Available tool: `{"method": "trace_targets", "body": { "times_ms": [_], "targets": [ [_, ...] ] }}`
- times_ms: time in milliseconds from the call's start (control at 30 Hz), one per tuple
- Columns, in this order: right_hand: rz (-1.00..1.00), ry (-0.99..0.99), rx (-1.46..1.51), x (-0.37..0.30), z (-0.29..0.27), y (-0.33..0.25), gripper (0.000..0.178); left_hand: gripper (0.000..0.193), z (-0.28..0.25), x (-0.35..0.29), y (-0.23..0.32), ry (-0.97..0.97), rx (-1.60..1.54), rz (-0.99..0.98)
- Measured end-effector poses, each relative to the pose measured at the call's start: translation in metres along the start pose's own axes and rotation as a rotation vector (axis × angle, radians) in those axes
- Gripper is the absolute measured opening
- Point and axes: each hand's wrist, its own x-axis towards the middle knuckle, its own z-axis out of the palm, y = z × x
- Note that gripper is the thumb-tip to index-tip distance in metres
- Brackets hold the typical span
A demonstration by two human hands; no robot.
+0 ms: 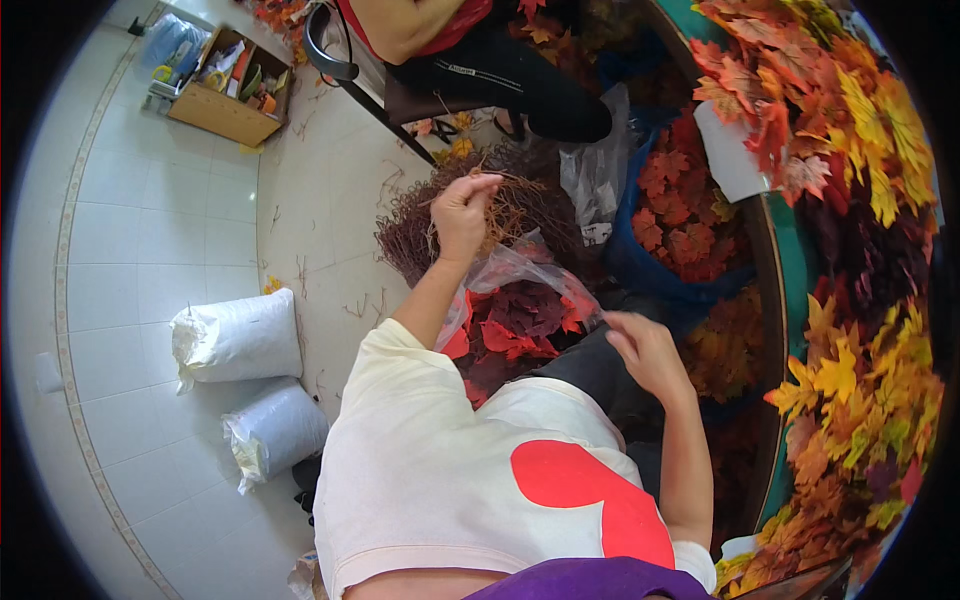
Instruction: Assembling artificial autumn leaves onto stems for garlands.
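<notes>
My left hand point(461, 222) is closed in a pinch, raised over a heap of thin brown artificial stems point(415, 225). A thin brown stem seems to show at its fingertips, hard to separate from the heap behind. At my lap sits a clear plastic bag point(520, 268) of dark purple and red artificial maple leaves point(525, 310). My right hand point(648, 352) pinches the right edge of this bag between thumb and fingers.
A blue bag point(625, 235) of orange-red leaves stands right of the stems. A green-edged table point(795, 290) piled with yellow and orange leaves point(850, 390) runs along the right. Two white sacks point(245, 335) and a wooden box point(225, 105) stand left. Another person point(500, 80) sits ahead.
</notes>
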Motion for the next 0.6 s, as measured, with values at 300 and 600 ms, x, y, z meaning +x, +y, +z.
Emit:
{"method": "trace_targets", "body": {
  "times_ms": [300,600],
  "targets": [
    [-0.099,0.102,0.416,0.067,0.075,-0.042,0.084,0.016,-0.016,-0.013,0.119,-0.178,-0.337,-0.204],
    [-0.122,0.381,0.318,0.113,0.078,-0.037,0.056,0.014,0.019,-0.012,0.155,-0.63,-0.416,-0.132]
  ]
}}
